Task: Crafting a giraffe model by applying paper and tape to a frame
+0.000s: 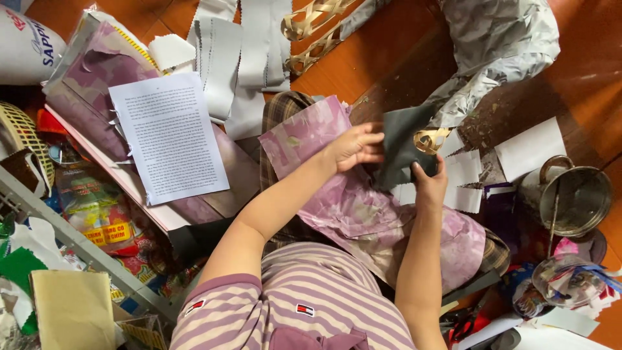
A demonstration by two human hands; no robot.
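Centre of frame: both hands work one dark grey-green paper sheet, held above a crumpled pink-mauve paper sheet spread over the lap. Left hand has its fingers closed on the dark sheet's left edge. Right hand pinches the lower right edge, thumb on top; a small cream cut-out paper strip sits at the sheet's upper right. Judgement: keep both pinches close to the edge and the sheet taut so it stays flat. Right of frame, a round metal pot stands on the wooden floor; a printed white page lies upper left.
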